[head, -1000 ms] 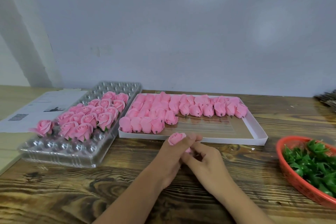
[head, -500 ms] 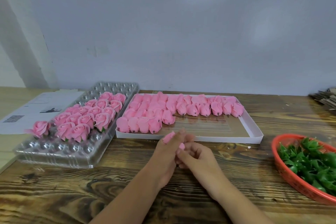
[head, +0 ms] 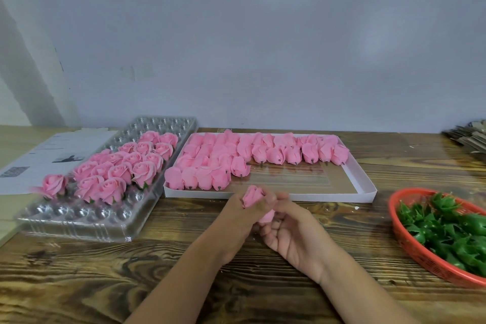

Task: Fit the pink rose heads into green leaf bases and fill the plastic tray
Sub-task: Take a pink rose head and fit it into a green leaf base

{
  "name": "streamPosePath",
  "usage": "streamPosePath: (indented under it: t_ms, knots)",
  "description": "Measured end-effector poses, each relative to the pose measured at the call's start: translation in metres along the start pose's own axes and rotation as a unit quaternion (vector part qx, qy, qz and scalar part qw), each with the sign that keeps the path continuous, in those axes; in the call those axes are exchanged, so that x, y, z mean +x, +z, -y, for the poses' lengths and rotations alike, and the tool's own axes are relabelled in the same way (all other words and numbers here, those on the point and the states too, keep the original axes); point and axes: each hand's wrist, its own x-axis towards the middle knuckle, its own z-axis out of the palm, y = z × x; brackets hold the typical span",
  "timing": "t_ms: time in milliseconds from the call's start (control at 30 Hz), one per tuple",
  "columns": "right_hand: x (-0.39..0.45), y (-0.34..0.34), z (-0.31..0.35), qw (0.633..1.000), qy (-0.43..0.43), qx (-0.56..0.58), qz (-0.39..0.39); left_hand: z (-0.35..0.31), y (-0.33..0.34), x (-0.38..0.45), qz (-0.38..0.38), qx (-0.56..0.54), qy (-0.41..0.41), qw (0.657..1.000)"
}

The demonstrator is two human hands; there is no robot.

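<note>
A pink rose head (head: pixel 252 196) is pinched between the fingers of my left hand (head: pixel 240 218) and my right hand (head: pixel 292 231), just in front of the white cardboard box (head: pixel 363 196). Both hands meet over the wooden table, fingers curled round the rose; its lower part is hidden. The box holds several loose pink rose heads (head: pixel 276 154) in rows. Left of it lies the clear plastic tray (head: pixel 79 226) with several finished roses (head: pixel 121 171) seated in its cups. Green leaf bases (head: pixel 447 226) fill a red basket (head: pixel 410 252) at the right.
A printed paper sheet (head: pixel 39 163) lies at the far left behind the tray. A stack of flat grey items (head: pixel 470 139) sits at the far right edge. A pale wall rises behind the table. Bare wood (head: pixel 105 284) stretches in front.
The rose head has turned in my fingers, its bud now more upright between both hands. My hands stay in the same place in front of the box.
</note>
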Motion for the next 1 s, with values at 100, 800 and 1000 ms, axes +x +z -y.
streamPosePath:
  t_ms: [100,800,1000]
  knots:
    - [0.0,-0.003,0.005,0.999,0.027,0.023,-0.004,-0.001,-0.006,-0.001,0.023,0.026,0.02,0.999]
    - [-0.005,-0.009,0.016,0.982,0.105,-0.113,-0.113,0.014,-0.025,0.002,-0.036,0.177,0.089,0.979]
    - [-0.04,-0.019,0.046,0.816,-0.08,-0.509,-0.262,0.014,-0.024,0.004,-0.091,0.112,0.057,0.988]
